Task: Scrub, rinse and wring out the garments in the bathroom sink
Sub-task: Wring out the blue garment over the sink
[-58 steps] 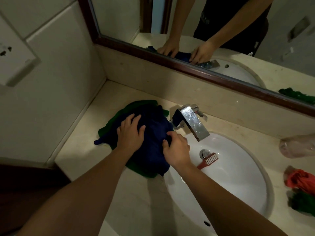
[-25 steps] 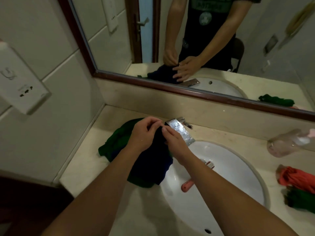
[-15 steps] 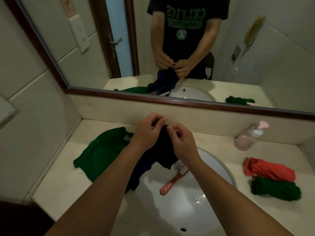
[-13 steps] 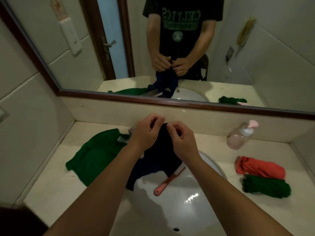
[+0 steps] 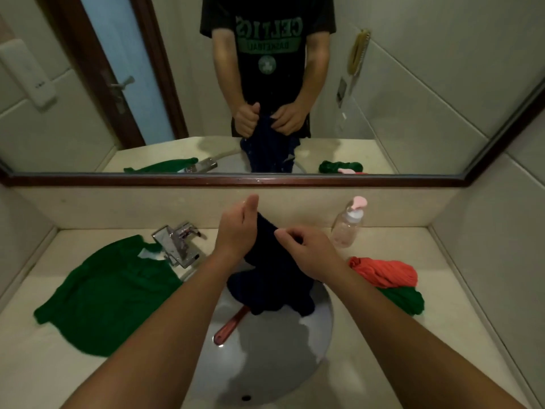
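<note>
Cloth (image 5: 272,290), navy and limp, hangs gripped by left hand (image 5: 236,233) and right hand (image 5: 312,255) over glossy sink (image 5: 265,352).

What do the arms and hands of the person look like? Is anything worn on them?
Both forearms are bare down to the wrists: no sleeve, watch or bracelet shows. The left hand and the right hand wear no gloves, and I see no ring. In the mirror, a black T-shirt with green print shows; its short sleeves cover only the upper arms.
</note>
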